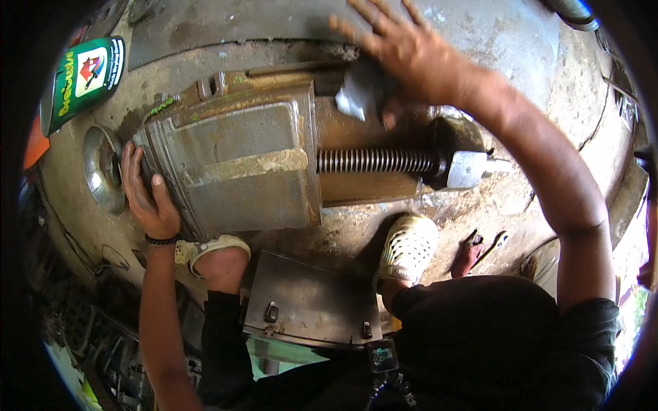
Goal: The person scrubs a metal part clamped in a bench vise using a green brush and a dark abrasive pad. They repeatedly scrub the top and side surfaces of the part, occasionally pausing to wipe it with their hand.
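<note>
A large rusty machine vise point(240, 164) lies in front of me, its threaded screw point(377, 161) running right to a bright metal end block point(467, 169). Against the vise's left end rests my left hand point(149, 198), fingers extended along the edge and gripping nothing. Over the far side of the screw bed, my right hand point(425, 65) is blurred by motion, its fingers spread. A grey, shiny-edged piece point(356, 96), perhaps a sheet or cloth, sits below those fingers beside the thumb. Whether the palm touches it is unclear.
A metal bowl point(101, 171) and a green paint can point(86, 82) stand left of the vise. Near my feet are a grey metal box with latches point(312, 298) and red-handled pliers point(473, 253). Beyond the vise lies a metal sheet point(226, 31).
</note>
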A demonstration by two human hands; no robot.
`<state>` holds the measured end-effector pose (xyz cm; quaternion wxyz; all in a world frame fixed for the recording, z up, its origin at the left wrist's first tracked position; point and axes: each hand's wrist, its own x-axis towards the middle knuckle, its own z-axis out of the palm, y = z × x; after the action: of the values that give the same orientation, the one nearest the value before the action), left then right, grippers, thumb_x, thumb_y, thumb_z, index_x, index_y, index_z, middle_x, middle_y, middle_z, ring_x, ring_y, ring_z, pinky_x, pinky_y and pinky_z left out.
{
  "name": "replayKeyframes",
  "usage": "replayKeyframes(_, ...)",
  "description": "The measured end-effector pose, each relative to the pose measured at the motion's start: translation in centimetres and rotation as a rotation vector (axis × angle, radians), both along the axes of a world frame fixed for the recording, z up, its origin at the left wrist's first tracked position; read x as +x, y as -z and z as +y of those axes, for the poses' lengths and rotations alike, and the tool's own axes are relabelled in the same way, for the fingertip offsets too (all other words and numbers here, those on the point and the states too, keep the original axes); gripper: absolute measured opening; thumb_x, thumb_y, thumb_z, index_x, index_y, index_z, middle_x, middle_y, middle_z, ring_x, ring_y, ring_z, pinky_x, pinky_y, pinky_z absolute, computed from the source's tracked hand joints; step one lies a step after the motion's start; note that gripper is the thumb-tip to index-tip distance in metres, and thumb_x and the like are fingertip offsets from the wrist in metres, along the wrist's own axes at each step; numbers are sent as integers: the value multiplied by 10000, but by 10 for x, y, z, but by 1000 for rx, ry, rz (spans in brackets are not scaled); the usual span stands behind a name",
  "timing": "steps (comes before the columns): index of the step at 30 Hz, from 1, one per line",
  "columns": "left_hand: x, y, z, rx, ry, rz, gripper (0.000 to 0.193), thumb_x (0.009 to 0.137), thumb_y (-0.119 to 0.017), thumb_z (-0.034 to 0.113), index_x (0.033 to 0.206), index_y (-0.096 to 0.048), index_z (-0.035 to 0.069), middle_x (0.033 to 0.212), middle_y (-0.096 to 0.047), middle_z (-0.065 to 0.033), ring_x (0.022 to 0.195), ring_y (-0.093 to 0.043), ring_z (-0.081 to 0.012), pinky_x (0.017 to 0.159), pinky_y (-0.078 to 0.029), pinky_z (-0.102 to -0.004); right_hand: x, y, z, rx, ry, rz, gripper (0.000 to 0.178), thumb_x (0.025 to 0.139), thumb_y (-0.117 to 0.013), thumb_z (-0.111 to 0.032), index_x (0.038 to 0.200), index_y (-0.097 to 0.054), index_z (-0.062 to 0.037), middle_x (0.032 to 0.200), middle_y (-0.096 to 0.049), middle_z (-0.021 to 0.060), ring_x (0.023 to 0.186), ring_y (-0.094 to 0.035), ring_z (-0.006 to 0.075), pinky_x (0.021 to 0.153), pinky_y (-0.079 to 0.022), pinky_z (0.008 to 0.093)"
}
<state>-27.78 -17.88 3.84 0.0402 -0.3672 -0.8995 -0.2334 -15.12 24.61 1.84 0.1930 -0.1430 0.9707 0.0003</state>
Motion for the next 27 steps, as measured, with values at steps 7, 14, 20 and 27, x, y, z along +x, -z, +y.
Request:
replayKeyframes(7,0,1,-1,-26,-13,22,471,1018,-485,227,1391,-534,-57,1500,-491,-241,1404,-448,-396,1171,-321,-492,4,-6,12,124,49,-94,1479,542,-895,-630,1642,-27,-159,1688,-121,188,1562,-130,343,1261,-139,579)
replayKeyframes(14,0,0,0,-16,-7,24,454,1012,-487,202,1384,-538,-53,1498,-493,-237,1387,-463,-394,1166,-329,-492,9,-6,11,60,91,-146,1476,553,-890,-608,1640,22,-200,1699,-40,169,1569,-61,332,1274,-102,554)
replayKeyframes(20,1,-1,0,-38,4,32,447,1007,-498,192,1378,-544,-54,1494,-497,-240,1398,-455,-396,1166,-328,-495,7,-8,9,133,123,-21,1431,575,-906,-565,1645,-25,-208,1696,-117,151,1569,-117,305,1277,-104,538)
replayKeyframes(27,1,-1,1,-46,-6,32,454,1006,-499,197,1381,-540,-55,1488,-502,-243,1387,-466,-401,1166,-328,-499,4,1,-5,84,46,29,1432,591,-895,-588,1642,0,-205,1696,-102,158,1562,-128,335,1275,-96,553)
